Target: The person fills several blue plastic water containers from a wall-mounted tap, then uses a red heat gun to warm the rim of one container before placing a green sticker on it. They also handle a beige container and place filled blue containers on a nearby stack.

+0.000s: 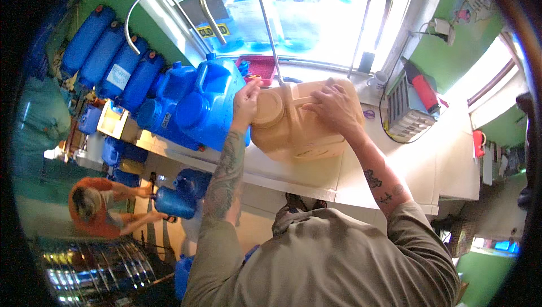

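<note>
A tan plastic water jug (313, 137) lies across the tiled counter before me, its round screw cap (268, 109) towards the left. My left hand (249, 101) is at the edge of that cap with its fingers partly curled; whether it grips the cap is not plain. On top of the jug, beside its moulded handle, rests my right hand (334, 106), fingers bent over the surface; I cannot tell whether they close round the handle. Blue plastic jugs (222, 91) with large round caps stand close together to the left of my left hand.
A red plastic basket (262, 68) with small items sits behind the jugs. Curved metal spouts (203, 6) hang over the counter. To the right are a white mug (377, 79), purple scissors (369, 114) and a grey crate (402, 110). A person (95, 207) handles a blue container at lower left.
</note>
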### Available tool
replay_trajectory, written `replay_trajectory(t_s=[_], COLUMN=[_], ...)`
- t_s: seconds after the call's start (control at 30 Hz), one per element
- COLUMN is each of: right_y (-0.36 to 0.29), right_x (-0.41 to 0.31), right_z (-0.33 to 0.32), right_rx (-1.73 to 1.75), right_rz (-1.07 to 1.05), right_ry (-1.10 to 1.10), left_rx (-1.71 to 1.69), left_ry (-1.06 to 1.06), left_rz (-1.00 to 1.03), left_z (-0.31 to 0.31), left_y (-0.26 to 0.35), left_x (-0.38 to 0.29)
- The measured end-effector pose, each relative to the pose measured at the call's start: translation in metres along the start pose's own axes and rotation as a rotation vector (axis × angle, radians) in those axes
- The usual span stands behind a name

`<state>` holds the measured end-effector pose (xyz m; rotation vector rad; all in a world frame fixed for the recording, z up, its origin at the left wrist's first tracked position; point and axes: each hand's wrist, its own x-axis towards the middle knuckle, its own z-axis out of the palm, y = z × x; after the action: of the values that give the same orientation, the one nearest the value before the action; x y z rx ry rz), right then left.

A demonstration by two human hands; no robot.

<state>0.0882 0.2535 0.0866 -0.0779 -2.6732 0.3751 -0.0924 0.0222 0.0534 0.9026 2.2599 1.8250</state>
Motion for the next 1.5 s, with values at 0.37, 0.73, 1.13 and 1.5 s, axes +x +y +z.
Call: replay_trajectory(t_s=[0.37,0.73,1.13,1.5], right_y=[-0.002,-0.013,0.004,-0.010], right_x=[-0.002,-0.004,-0.196,-0.193], right_z=[0.002,-0.026,-0.008,0.003], right_rx=[0.018,0.309,0.944,1.247], right_rz=[-0.011,0.075,0.625,0.574], right_ry=[0.098,0.214,-0.008,0.068], left_rx=[0.667,-0.211,1.001,0.571], left_ry=[0.099,-0.023,-0.146,-0.522], left_rz=[0.355,-0.056,0.457,0.422], left_z=[0.087,0.000,0.027,0.107], left_y=[0.094,0.127,0.102,0.168], left_x=[-0.140,-0.028,-0.058,-0.091])
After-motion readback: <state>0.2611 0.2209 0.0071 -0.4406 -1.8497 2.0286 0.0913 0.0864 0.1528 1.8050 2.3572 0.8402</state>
